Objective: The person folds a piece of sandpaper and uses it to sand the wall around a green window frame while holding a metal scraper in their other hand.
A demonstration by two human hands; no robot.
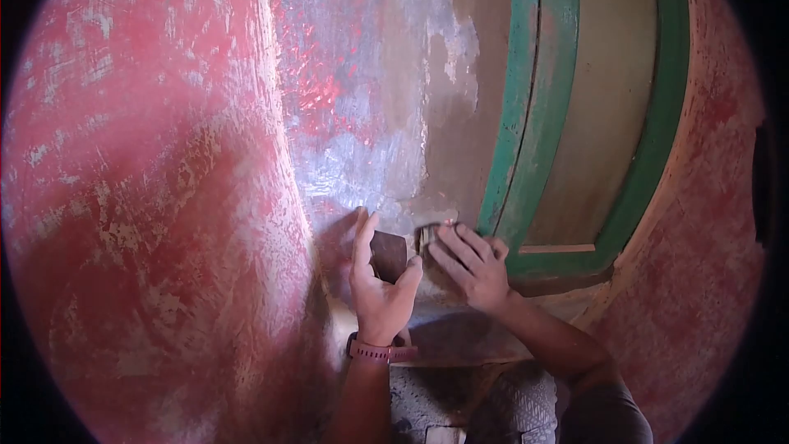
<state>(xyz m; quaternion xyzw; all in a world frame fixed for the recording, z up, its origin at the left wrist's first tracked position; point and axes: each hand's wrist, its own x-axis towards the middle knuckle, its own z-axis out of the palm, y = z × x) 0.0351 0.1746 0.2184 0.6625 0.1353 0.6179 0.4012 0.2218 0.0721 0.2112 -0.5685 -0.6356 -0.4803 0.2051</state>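
Observation:
My left hand [383, 292], a reddish watch strap at its wrist, is raised against the lower wall with fingers up and thumb apart. Between thumb and fingers sits a dark brown square sheet [389, 256], which looks like sandpaper. To the right, my right hand [472, 267] presses on the wall, palm down with fingers pointing left. Under its fingertips a small folded piece [425, 238] shows a pale edge; it also looks like sandpaper. The patched wall [394, 115] around both hands has grey filler, bare brown areas and red paint remnants.
A green wooden frame [552, 115] with a brown-olive panel [600, 99] stands right of my hands. Red, scraped walls [164, 156] flank both sides. Below my hands runs a ledge [460, 337], with my patterned-clothed knee [518, 407] beneath.

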